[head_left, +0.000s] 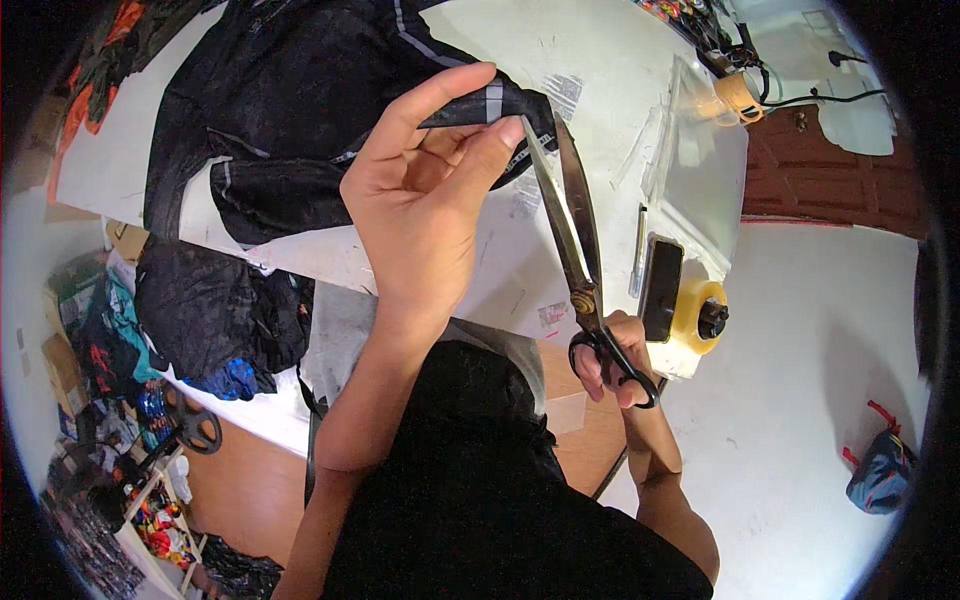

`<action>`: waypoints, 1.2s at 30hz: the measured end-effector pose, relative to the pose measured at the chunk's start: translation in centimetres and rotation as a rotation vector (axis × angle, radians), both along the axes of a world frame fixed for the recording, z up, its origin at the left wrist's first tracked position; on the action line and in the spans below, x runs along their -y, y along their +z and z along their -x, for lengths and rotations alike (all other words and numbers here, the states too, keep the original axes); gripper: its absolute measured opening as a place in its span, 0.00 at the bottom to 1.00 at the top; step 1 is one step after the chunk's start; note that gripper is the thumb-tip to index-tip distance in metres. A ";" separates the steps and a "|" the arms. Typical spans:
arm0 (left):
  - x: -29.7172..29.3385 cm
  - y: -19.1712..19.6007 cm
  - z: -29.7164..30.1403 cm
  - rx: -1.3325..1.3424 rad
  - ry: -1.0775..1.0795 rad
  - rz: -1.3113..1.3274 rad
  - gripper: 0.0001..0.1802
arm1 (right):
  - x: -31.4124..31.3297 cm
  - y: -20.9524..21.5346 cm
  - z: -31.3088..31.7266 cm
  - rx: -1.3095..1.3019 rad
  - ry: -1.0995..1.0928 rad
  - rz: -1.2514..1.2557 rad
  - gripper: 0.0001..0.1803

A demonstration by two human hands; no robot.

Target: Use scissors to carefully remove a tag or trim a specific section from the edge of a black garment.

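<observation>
My left hand is raised over the white table and pinches the edge of a black garment that has a grey stripe. The garment lies spread across the table's left part. My right hand grips the black handles of large tailor's scissors. Their long blades are slightly apart and point up toward the pinched fabric edge beside my left fingertips.
A yellow tape roll and a black phone-like slab sit at the table's right edge, with clear plastic sheets behind. More dark clothes hang at the left. A blue bag lies on the white floor.
</observation>
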State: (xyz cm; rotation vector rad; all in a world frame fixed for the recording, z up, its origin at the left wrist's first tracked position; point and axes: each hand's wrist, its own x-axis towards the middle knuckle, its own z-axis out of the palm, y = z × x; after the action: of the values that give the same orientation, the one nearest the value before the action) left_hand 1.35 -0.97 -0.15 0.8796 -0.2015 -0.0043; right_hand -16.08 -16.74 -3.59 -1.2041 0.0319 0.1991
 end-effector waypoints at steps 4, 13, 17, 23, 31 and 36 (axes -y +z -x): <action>-0.2 0.0 0.0 0.010 0.017 -0.038 0.19 | -0.3 -0.1 0.0 0.030 -0.042 -0.012 0.31; -0.3 -0.1 0.0 0.047 0.010 -0.018 0.19 | 0.0 0.3 -0.2 0.029 -0.013 -0.063 0.30; -0.2 -0.1 0.0 0.068 0.006 0.020 0.19 | -0.2 0.5 -0.3 0.016 -0.014 -0.087 0.30; 0.0 -0.1 0.0 0.077 -0.016 0.071 0.20 | -0.1 0.4 -0.3 0.004 -0.016 -0.130 0.32; 0.0 -0.3 0.2 0.047 -0.088 0.192 0.22 | -0.7 0.5 0.1 -0.054 -0.042 -0.305 0.32; -0.2 -0.8 0.0 0.063 -0.071 0.267 0.21 | -0.3 0.4 0.5 -0.109 0.008 -0.538 0.27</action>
State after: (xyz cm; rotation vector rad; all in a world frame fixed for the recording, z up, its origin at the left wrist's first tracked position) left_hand 1.37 -0.81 -0.91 0.6069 -0.2851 -0.0157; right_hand -16.53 -16.41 -3.21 -0.6570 0.0644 0.2609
